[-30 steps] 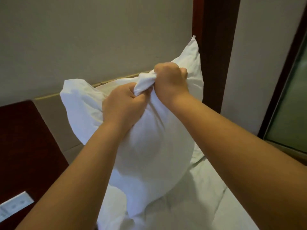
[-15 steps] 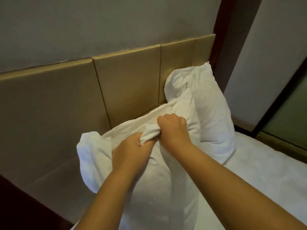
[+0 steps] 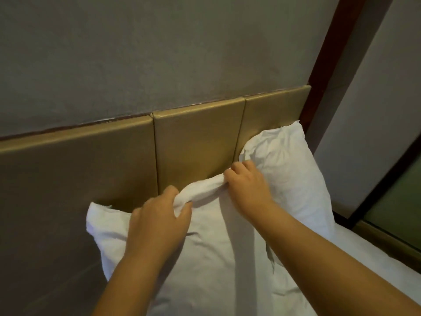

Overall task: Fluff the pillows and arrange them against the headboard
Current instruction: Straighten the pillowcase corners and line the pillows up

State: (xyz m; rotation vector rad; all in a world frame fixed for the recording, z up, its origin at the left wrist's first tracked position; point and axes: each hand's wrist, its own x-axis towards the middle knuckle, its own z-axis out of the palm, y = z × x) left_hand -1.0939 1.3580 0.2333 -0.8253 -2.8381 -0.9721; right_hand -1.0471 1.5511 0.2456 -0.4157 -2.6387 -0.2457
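One second earlier the soft white fabric pillow (image 3: pixel 205 258) hung in the air; it had since come down against the tan padded headboard (image 3: pixel 91 160), just left of a second white pillow (image 3: pixel 296 174), so placing looked nearly done. Left hand (image 3: pixel 157 215) and right hand (image 3: pixel 247 185), close together, each clenched its bunched top edge.

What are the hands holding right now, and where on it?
Both the left hand and right hand grip the near pillow by bunched fabric along its top edge.
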